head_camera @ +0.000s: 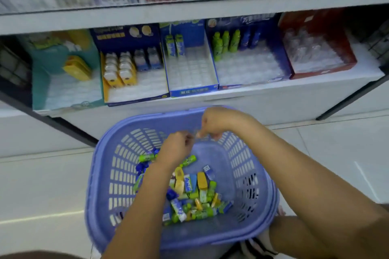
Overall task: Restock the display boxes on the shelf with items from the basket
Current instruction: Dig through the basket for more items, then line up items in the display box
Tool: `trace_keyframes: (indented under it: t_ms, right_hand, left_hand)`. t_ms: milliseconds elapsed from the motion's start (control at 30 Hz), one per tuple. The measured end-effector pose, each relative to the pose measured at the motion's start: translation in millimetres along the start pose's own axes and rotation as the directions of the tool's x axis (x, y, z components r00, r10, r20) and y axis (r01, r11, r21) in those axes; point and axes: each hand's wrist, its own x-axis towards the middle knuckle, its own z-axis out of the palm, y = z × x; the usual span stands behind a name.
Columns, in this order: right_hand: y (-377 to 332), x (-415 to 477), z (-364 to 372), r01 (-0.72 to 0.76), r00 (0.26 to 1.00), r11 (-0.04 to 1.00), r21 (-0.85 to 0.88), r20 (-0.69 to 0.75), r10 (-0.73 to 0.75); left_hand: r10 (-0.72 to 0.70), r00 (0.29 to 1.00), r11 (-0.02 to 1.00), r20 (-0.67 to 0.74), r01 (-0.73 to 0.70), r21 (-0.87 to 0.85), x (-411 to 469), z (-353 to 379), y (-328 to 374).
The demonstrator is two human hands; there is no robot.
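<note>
Fingertips (186, 141) of both hands are curled and nearly meeting; whether they pinch something small and clear I cannot tell through the blur. Left hand (176, 150) and right hand (214, 124) hover over the packets (195, 193) heaped in the near basket (101, 174). I judge a loose pinch could drop the piece, or land it in the wrong box (192, 91) on the far shelf (273, 101); pale tiled floor (42, 185) below
</note>
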Motion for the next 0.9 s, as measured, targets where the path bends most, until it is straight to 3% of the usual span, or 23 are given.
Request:
trace_keyframes:
  t_ms: [100,267,400,467,700,900]
  right_hand:
    - [-2,27,71,-0.068,0.984,0.997,-0.034,0.164,0.072]
    - [26,60,155,-0.111,0.971,0.993,-0.049,0.206,0.119]
    - [36,75,197,-0.149,0.963,0.986,0.069,0.237,0.129]
    - [36,75,209,-0.146,0.976,0.983,0.109,0.175,0.126]
    - [41,80,213,-0.185,0.976,0.966,0.179,0.149,0.160]
    - [41,97,180,-0.211,0.977,0.921,0.326,0.111,0.185]
  left_hand:
    - [-0.161,0.958,0.984,0.239,0.136,0.117,-17,35,-45]
    - [-0.193,0.838,0.975,0.510,0.104,0.197,-41,73,-85]
    - [-0.184,0.846,0.980,0.500,0.121,0.155,-37,77,-93]
    - [-0.183,0.866,0.983,0.466,0.150,0.106,-36,76,-98]
    - [-0.315,0.931,0.948,0.183,0.319,0.004,-12,50,-116]
    - [-0.254,0.889,0.967,0.381,0.241,0.081,-6,47,-120]
